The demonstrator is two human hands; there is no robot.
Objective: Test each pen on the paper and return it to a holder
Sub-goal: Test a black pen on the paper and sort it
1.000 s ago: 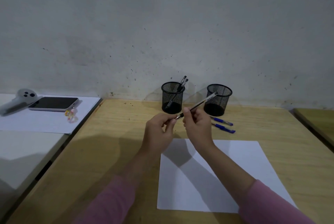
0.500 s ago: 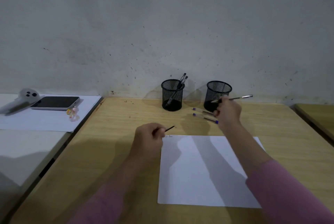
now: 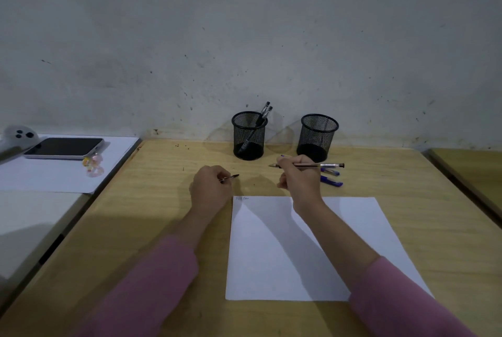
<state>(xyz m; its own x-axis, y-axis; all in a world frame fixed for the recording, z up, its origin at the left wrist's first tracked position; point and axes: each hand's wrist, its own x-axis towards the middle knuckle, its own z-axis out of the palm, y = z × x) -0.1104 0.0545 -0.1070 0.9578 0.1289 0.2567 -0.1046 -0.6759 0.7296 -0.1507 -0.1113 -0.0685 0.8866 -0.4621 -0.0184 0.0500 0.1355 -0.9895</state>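
Above the far edge of the white sheet of paper (image 3: 304, 249), the right hand (image 3: 300, 177) grips a slim clear-barrelled pen (image 3: 330, 165), its fingers curled round the barrel. The pen lies almost level, its long axis running left to right: the bare writing tip pokes out past the knuckles to the left, and the dark end points right, hanging over two blue-capped pens (image 3: 330, 177) that lie on the light wooden table (image 3: 152, 201). The left hand (image 3: 210, 187) rests just left of the paper's top corner, fingers curled and pinching a small black pen cap (image 3: 230, 178) whose free end points right and slightly up.

Behind the hands, against the wall, stand two black wire-mesh cylindrical holders. The left holder (image 3: 248, 135) contains two dark pens (image 3: 260, 119) leaning to the right, their tops sticking out over the rim. The right holder (image 3: 317, 137) shows nothing inside (its mesh is see-through). A few faint marks sit at the paper's top left corner.
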